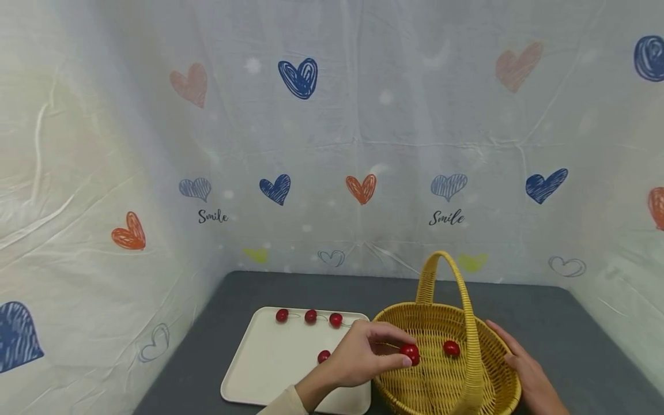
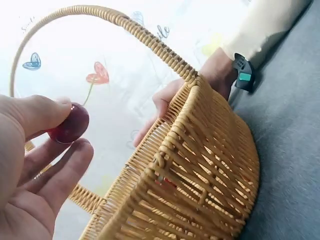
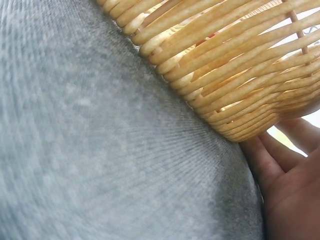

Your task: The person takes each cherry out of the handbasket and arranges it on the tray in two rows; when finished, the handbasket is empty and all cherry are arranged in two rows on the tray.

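My left hand [image 1: 358,354] pinches a red cherry [image 2: 72,124] between thumb and fingertips, its thin green stem pointing up in the left wrist view. That hand is over the left side of a yellow wicker basket [image 1: 395,314] with a tall arched handle. Inside the basket lies another red cherry [image 1: 451,348]. At the basket's right side, my right hand [image 1: 534,374] touches the outer wall near the rim. Its fingers [image 3: 262,157] stretch along the wicker in the right wrist view.
A cream tray [image 1: 270,369] lies left of the basket on the dark grey table [image 1: 321,287]. Several stemmed cherries [image 1: 310,316] are on it, three along its far edge; the left forearm crosses its near right part. A curtain [image 1: 332,132] printed with hearts surrounds the table.
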Motion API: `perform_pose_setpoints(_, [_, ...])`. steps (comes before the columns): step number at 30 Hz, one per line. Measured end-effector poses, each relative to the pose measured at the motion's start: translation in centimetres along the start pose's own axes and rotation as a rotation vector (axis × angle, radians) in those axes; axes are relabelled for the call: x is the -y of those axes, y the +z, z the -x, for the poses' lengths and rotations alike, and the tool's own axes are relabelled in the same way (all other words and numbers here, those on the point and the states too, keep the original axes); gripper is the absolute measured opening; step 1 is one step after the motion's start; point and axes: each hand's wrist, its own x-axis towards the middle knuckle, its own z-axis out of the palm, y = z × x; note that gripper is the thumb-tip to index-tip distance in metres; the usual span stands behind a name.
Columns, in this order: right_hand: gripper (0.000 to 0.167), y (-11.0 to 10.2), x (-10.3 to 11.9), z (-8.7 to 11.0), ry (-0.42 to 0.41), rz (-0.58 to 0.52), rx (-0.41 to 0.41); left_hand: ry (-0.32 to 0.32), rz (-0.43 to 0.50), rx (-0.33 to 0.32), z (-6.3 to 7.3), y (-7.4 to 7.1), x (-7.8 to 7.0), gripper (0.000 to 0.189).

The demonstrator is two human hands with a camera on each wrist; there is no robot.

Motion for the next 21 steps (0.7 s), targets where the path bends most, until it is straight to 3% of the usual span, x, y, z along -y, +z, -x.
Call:
perform_pose_setpoints(8, [0.057, 0.1, -0.3, -0.2, 0.022, -0.019, -0.013, 0.094, 0.019, -0.057, 3.8, -2.1, -0.5, 0.030])
perform_pose_setpoints(15, [0.057, -0.1, -1.0, -0.3, -0.020, -0.026, -0.006, 0.008, -0.045, -0.152, 7.3, -5.6, -1.0, 0.030])
perform_pose_setpoints(21, [0.058, -0.3, -1.2, -0.4, -0.034, -0.053, 0.025, -0.041, -0.178, -0.282, 10.3, -8.7, -1.1, 0.032])
